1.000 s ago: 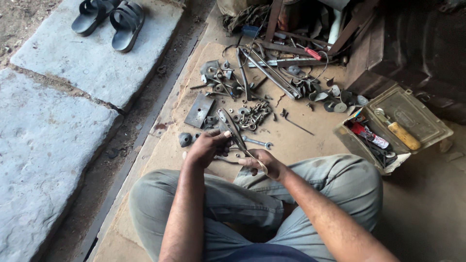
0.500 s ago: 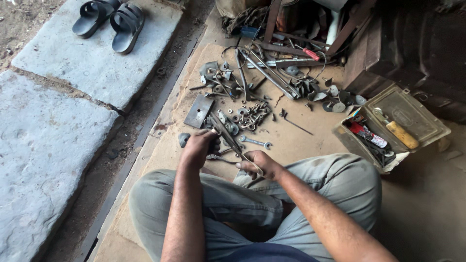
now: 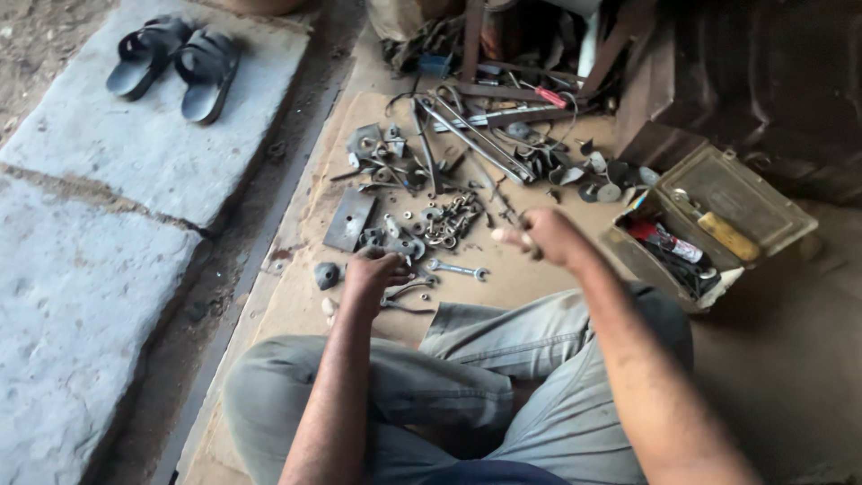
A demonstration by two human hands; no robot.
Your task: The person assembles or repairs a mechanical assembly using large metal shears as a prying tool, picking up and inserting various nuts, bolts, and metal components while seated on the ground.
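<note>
Sorting looks under way: left hand (image 3: 373,269) rests curled on small metal parts (image 3: 409,292) lying on the cardboard mat (image 3: 539,278), while right hand (image 3: 539,238) is raised, fingers loosely pinched on something too blurred to identify, near the open toolbox (image 3: 709,224).

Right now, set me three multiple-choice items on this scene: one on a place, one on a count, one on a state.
1. Where are the sandals?
A. on the stone slab
B. in the toolbox
C. on the person's lap

2. How many sandals are there?
A. one
B. two
C. four

3. How is the metal toolbox?
A. shut
B. open
C. upside down

Answers: 1 A, they lie on the grey slab at upper left; 2 B, a dark pair side by side; 3 B, its lid is back and tools show inside.
</note>
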